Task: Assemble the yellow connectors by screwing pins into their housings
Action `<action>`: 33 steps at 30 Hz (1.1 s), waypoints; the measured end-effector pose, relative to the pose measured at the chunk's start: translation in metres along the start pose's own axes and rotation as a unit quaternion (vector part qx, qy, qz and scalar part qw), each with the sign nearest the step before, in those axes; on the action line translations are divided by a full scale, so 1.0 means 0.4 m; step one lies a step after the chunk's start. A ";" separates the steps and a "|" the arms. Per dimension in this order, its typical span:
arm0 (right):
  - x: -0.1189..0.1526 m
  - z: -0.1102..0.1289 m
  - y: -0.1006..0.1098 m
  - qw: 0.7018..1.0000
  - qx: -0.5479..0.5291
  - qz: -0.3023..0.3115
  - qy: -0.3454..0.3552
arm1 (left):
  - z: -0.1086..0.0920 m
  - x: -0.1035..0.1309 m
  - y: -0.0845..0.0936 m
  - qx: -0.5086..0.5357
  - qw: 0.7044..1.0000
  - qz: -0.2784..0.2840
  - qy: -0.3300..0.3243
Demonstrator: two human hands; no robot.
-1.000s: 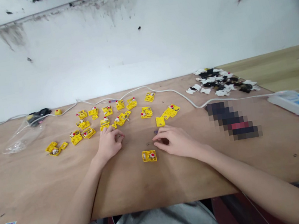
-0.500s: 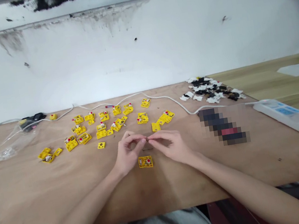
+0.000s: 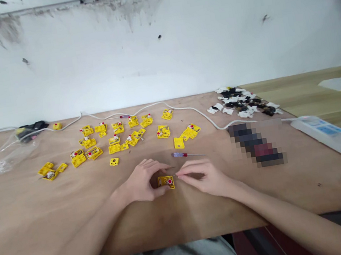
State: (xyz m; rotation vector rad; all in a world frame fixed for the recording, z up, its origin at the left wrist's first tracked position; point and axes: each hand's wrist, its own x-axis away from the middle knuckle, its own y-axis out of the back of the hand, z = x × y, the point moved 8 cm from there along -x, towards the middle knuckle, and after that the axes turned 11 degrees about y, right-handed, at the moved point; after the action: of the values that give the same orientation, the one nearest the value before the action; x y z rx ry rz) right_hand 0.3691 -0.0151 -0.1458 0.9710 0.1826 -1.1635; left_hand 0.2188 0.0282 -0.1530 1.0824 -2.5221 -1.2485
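A small open yellow plastic case with a red button and small metal parts inside lies flat on the table in front of me. My left hand is around it, thumb at its near edge and fingers at its far edge, holding it. Just to its right, my right hand is closed in a pinch, thumb against fingertips. A tiny piece shows at those fingertips, too small to name. Beyond the right hand lies a screwdriver with a clear and red handle and a thin shaft.
Several open yellow cases with parts are spread farther back. At the back right is a pile of black and white pieces. A white cable runs to a power strip. A clear plastic bag lies left; a blurred-out item lies right.
My hands, fingertips together beyond the case half a second ago, have come apart and nearer to me. The left now spans the case; the right stays pinched. The screwdriver has come into view.
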 end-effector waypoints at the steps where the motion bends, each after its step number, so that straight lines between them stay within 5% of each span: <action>1: 0.011 0.001 -0.008 1.000 -0.008 0.014 -0.001 | 0.001 0.001 -0.007 -0.009 1.000 0.007 -0.003; 33: 0.018 0.045 -0.064 0.985 0.083 0.133 0.073 | -0.006 0.003 -0.021 -0.029 0.999 -0.001 -0.030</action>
State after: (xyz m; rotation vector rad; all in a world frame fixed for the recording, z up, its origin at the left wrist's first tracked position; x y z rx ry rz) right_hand 0.3447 -0.0345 -0.1533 1.1911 0.0702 -0.8720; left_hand 0.2236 0.0224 -0.1577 1.0510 -2.5107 -1.3660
